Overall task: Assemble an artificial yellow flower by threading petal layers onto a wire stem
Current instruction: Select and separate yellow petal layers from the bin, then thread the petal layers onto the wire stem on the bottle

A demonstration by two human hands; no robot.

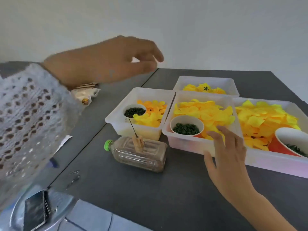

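A thin dark wire stem [133,128] stands up from a wooden clothespin [138,143] fixed on a plastic bottle [140,152] that lies on its side. A yellow petal layer [138,116] sits at the wire's top. My right hand [228,157] reaches over the front rim of the middle tray [183,142], its straight fingers touching the yellow petals [205,112] inside. My left hand [115,60] hovers high above the table's left side, blurred, with loosely bent fingers and nothing visible in them.
Three more white trays of yellow petals stand at the left [116,119], right [275,160] and back [231,84]. Cups of dark green rings [185,128] sit inside the trays. A phone [35,212] lies on a metal stool at lower left.
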